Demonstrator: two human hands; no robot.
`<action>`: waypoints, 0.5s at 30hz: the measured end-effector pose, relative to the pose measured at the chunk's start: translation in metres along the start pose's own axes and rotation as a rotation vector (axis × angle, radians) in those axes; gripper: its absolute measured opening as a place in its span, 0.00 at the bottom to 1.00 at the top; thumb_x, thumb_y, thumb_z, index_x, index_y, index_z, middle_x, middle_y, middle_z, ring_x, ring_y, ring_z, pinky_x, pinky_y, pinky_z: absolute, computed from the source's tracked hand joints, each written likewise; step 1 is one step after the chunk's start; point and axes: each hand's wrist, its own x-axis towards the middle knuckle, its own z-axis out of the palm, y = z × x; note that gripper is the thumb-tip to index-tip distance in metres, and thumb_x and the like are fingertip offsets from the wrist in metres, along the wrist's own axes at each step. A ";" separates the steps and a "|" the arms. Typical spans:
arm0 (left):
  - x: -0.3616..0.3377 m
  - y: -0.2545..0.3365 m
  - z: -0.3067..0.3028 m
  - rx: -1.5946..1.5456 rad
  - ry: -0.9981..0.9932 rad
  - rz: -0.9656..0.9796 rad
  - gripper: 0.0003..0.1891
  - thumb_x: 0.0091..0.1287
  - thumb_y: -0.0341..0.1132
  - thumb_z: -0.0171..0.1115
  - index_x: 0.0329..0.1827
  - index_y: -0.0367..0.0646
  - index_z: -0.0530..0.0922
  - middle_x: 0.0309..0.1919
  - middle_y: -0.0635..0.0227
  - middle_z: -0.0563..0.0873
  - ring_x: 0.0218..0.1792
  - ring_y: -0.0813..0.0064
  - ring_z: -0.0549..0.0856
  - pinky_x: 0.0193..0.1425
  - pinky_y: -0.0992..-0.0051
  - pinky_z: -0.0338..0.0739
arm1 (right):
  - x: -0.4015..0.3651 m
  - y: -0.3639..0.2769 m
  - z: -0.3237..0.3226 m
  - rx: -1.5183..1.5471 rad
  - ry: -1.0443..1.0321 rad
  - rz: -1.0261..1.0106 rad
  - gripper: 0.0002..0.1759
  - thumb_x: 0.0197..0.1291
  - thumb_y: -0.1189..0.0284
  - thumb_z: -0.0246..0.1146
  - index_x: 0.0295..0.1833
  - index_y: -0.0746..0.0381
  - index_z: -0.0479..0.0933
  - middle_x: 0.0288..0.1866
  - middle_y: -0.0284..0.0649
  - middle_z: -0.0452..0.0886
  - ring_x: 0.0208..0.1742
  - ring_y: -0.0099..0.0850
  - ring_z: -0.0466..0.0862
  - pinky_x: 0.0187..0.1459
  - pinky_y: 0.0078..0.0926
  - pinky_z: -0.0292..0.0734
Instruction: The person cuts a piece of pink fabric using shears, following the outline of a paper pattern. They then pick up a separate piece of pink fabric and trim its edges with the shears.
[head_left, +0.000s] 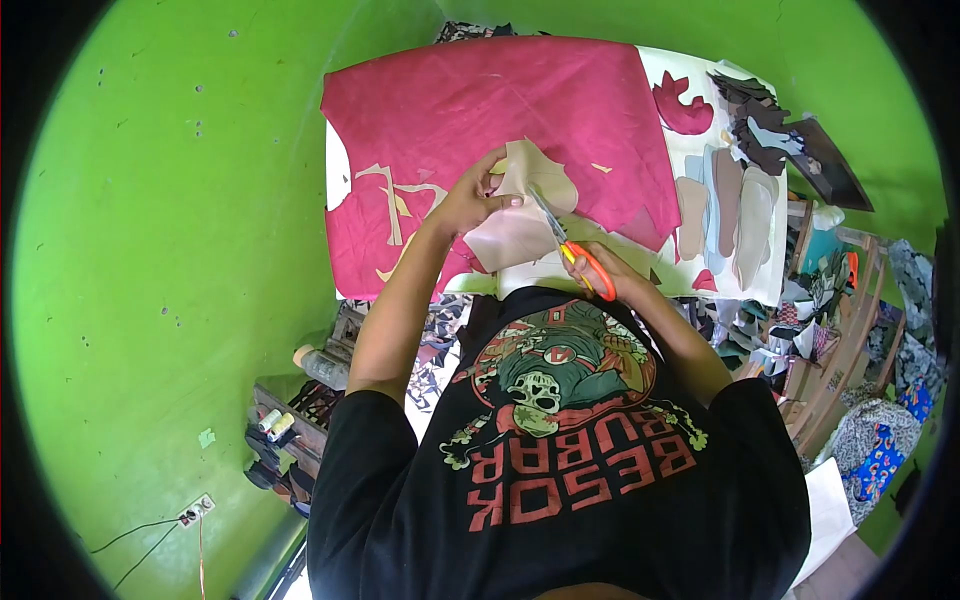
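My left hand (478,202) grips a beige sheet of leather-like material (510,238) by its upper left part, thumb on top. In my right hand (612,268) is a pair of scissors (560,228) with orange and yellow handles. Their blades point up and left and lie against the beige sheet; whether they are parted is hard to see. Beneath both hands spreads a large crimson sheet (450,100) with a ragged lower edge. Thin beige offcuts (392,205) rest on it, left of my left hand.
On the white tabletop (650,62), insole-shaped pieces (727,200) lie at the right, below a curled crimson scrap (683,106) and dark scraps (752,105). A wooden rack (845,320) filled with scraps stands lower right. A green wall (180,250) borders the left.
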 end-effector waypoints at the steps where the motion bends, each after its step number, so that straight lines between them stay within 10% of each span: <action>1: 0.000 0.001 -0.001 -0.015 -0.010 -0.027 0.46 0.66 0.16 0.68 0.84 0.38 0.51 0.58 0.56 0.87 0.60 0.70 0.85 0.66 0.72 0.77 | 0.003 0.003 0.002 0.000 0.000 -0.001 0.43 0.68 0.26 0.40 0.34 0.60 0.68 0.20 0.33 0.68 0.19 0.28 0.77 0.24 0.30 0.73; 15: -0.009 -0.012 0.001 -0.194 -0.045 0.042 0.46 0.64 0.19 0.72 0.83 0.43 0.56 0.61 0.60 0.86 0.62 0.70 0.85 0.69 0.67 0.77 | 0.008 0.009 0.016 0.354 -0.091 -0.012 0.42 0.64 0.26 0.51 0.41 0.59 0.70 0.26 0.29 0.67 0.23 0.24 0.70 0.25 0.26 0.72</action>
